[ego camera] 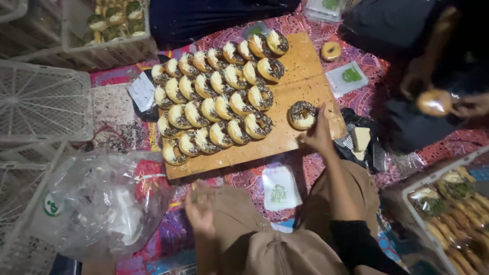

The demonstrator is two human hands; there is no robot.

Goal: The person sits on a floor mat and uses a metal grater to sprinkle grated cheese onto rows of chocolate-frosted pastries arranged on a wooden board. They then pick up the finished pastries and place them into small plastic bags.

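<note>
- The right hand [320,133] rests on the wooden board [305,71], fingers loose and open, touching a lone donut [302,115].
- The left hand [199,210] hangs open over the lap, holding nothing.
- Rows of donuts [214,99] fill the board.
- A clear plastic bag [97,203] lies at the left.
</note>
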